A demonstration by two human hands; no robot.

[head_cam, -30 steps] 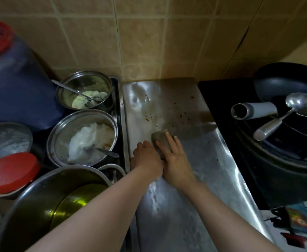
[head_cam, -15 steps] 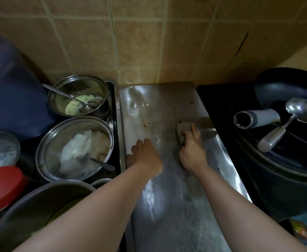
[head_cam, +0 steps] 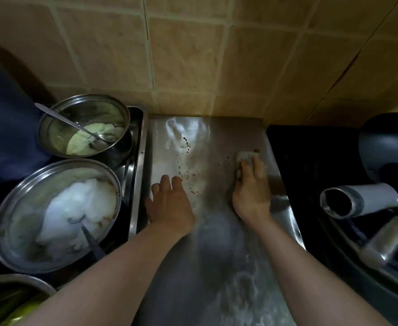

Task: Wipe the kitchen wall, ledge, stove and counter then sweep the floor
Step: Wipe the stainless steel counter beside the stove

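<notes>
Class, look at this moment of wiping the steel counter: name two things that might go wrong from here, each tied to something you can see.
1. The right hand presses the sponge at the counter's right edge; a further stroke may push crumbs onto the black stove.
2. Crumbs lie beside the left hand; a leftward sweep might tip them toward the open pots.

Glossy steel counter (head_cam: 217, 243) (streaked wet), matt rough wall tiles (head_cam: 186, 55), shiny metal bowls (head_cam: 52, 215).
</notes>
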